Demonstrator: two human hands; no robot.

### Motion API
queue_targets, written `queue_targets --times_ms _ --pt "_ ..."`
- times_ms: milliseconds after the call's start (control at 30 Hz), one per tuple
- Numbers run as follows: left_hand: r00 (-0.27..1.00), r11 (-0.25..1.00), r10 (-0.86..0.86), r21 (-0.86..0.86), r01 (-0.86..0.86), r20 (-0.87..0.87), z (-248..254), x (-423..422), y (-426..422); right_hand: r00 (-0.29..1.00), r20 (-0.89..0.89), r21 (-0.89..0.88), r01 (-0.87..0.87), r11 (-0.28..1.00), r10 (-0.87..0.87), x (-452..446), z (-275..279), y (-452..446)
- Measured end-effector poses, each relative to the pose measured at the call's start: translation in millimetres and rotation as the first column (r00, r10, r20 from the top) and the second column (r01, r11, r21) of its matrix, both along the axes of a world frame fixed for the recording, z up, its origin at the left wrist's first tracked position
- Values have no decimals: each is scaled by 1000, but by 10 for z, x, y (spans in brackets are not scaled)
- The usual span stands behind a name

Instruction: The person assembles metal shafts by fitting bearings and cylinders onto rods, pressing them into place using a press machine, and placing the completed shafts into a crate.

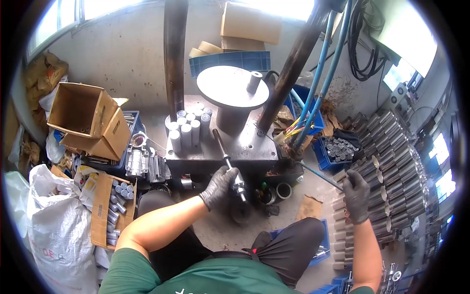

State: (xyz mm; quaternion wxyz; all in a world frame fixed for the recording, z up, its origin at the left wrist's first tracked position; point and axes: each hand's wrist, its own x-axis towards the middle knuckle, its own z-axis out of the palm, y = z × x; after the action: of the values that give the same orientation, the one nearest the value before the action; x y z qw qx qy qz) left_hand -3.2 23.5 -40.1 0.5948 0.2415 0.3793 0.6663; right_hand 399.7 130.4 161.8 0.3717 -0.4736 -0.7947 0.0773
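My left hand (219, 187), in a dark glove, is wrapped round a slim, stepped metal shaft (228, 160), which slants between my knees and the front of the thick metal desk (247, 147). My right hand (356, 196) is curled on the end of a thin blue rod (320, 175). Smooth, pale cylinders (186, 131) stand clustered on the desk, beside a round plate (227, 87) on a stout pedestal. Dark posts rise either side; glossy tubes (391, 179) crowd my right, a crinkled white sack (61, 235) my left.
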Motion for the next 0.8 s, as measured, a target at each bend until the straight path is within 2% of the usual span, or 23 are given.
queue_targets --times_ms 33,100,133,167,200,300,367,400,433,467,500,533,567,600,633,667,700,733,800 --pt "1000 998 9 -59 -8 15 151 -28 19 997 -83 -58 -11 998 6 -31 -42 -96" --pt "996 997 32 -65 -38 -89 224 -107 118 925 -365 -32 -123 992 103 -39 -283 -111" --pt "995 986 33 -161 -48 -90 338 -129 134 855 -503 -30 -165 986 128 -89 -369 -114" --pt "997 988 28 -152 -38 -70 283 -165 194 763 -630 -21 -207 978 148 -115 -444 -111" --pt "995 981 32 -185 -50 -99 240 -197 226 735 -650 25 -235 972 194 -126 -494 -119" --pt "982 976 55 -196 -90 -180 83 -165 191 569 -809 103 -112 988 149 -260 -679 -177" --pt "962 974 13 -213 -74 -274 -26 -89 88 477 -879 0 -39 999 19 -384 -900 -254" --pt "966 972 -11 -230 -51 -260 -94 -36 10 576 -818 -53 -66 996 -5 -153 -1412 -59" --pt "968 969 -47 -245 -16 -247 -152 32 -52 427 -893 -200 -88 976 -144 -434 -1436 -280" --pt "936 962 -101 -272 6 -337 -92 90 -176 276 -933 -282 -157 946 -233 -731 -1488 -519" --pt "891 955 -169 -294 42 -422 47 154 -333 184 -941 -336 -395 855 -285 -790 -1885 -592" --pt "905 946 -227 -303 116 -360 146 233 -447 108 -914 -373 -608 701 -392 -852 -2276 -658" --pt "909 929 -293 -312 198 -296 192 291 -535 88 -853 -392 -759 519 -515 -910 -2663 -721" --pt "871 916 -349 -322 239 -346 123 307 -588 273 -652 -657 -670 346 -708 -1233 -2381 -1012" --pt "828 903 -397 -331 274 -396 56 320 -614 366 -599 -694 -680 234 -712 -1431 -2211 -1221" --pt "799 897 -423 -324 301 -429 92 357 -656 484 -566 -655 -756 7 -668 -1501 -2396 -1275" --pt "769 890 -444 -321 323 -460 159 373 -703 522 -639 -640 -768 15 -565 -1611 -2400 -1339" --pt "755 890 -451 -307 337 -476 223 366 -713 491 -754 -477 -866 -150 -436 -1619 -2563 -1270" --pt "758 906 -422 -262 332 -498 275 281 -662 482 -639 -619 -785 28 -599 -1614 -2145 -1477"
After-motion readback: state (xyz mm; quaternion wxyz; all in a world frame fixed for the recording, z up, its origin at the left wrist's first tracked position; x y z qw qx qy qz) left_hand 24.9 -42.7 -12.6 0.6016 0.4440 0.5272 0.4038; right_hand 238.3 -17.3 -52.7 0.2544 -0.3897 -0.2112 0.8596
